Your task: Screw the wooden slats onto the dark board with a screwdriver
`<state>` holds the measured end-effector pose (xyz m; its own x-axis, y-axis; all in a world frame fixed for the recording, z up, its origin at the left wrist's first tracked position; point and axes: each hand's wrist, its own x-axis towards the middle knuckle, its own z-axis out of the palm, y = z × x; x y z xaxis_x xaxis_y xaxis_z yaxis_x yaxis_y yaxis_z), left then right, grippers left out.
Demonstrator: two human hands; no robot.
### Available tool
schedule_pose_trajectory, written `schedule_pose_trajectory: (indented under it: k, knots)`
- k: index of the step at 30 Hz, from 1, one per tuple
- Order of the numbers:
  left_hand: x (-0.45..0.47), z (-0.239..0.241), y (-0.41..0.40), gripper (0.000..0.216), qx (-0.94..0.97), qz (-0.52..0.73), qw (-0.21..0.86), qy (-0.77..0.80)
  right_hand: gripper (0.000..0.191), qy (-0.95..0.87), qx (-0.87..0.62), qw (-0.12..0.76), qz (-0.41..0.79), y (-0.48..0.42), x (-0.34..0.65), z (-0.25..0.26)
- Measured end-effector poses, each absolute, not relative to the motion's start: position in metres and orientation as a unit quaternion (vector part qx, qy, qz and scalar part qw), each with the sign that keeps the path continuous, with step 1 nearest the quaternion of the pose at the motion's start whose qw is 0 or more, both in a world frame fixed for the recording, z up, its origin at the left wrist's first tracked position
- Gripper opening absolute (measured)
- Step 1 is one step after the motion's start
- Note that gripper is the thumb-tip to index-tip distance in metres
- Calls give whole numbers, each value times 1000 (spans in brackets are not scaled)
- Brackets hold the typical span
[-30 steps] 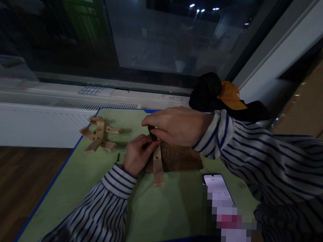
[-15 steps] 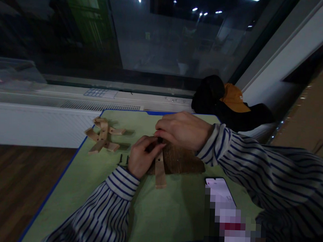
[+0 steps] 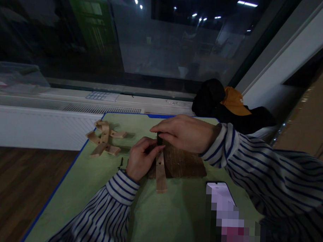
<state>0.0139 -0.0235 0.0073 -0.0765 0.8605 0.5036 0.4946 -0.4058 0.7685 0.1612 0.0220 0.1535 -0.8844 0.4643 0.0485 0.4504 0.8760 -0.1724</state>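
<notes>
Strip (image 3: 162, 181) of pale wood lies across the brown board (image 3: 188, 162), near end overhanging it, one hole bare, far end hidden under the fingers. Above that end a dark piece (image 3: 159, 138) stands nearly upright. Half a second ago the right hand (image 3: 186, 134) bunched over it and mostly covered it; now those fingers are straightened, with the piece pinched between them and the thumb. That suggests a re-set grip, perhaps between turns, while the strip keeps its place. The left hand (image 3: 141, 158) stays curled at the piece's foot, thumb and forefinger nearly together; what they grip I cannot tell. Farther left on the tabletop (image 3: 152, 219) are a dark screw (image 3: 121, 162) and a joined wooden assembly (image 3: 104, 136).
</notes>
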Motion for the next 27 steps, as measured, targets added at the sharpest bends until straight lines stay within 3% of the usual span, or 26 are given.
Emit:
schedule_pose_trajectory:
  k: [6,11,16,21,27]
  knots:
    - [14,11,-27,12,692,496,218,477,26,-969,-239,41,54,22,164,150]
    - [15,14,-26,19,667,522,182,500,25,-968,-244,53,29,21,165,145]
    - [15,12,-24,11,654,541,172,500,26,-963,-265,47,29,22,164,147]
    - [14,12,-26,8,653,539,173,503,42,-969,-220,11,108,23,162,153]
    - [14,12,-27,9,666,528,196,489,25,-970,-205,-43,124,26,160,157]
